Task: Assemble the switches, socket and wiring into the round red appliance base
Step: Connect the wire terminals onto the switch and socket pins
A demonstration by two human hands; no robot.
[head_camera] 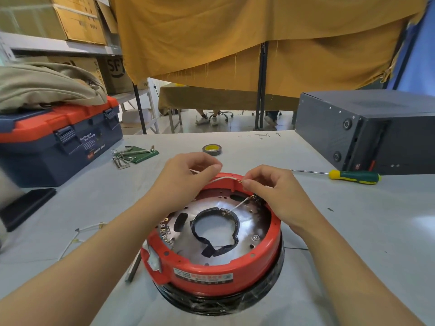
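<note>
While both hands are working above the far rim of the red appliance base [211, 271], the left hand [186, 175] is pinching one end of a white wire [223, 179] between thumb and forefinger, and the right hand [273, 189] is pinching the other end, at its metal terminal, just over the rim. That base is sitting open side up on a black wrapped ring near the front edge of the pale grey table [353, 231], showing a silver plate with a black-taped central opening. A second thin white wire is running from that opening toward the right fingers. Loose white wires [77, 234] are lying on the table to the left. Farther back, hex keys [131, 154] are resting on a green pouch, beside a roll of tape [211, 149]. A green-and-yellow screwdriver [348, 177] is lying to the right, near a dark grey metal box [367, 128]. A blue and orange toolbox [58, 140] is standing at the left with beige cloth piled on it. Mustard fabric [259, 36] is hanging across the room behind, and cardboard cartons [77, 20] are filling shelves at the upper left.
</note>
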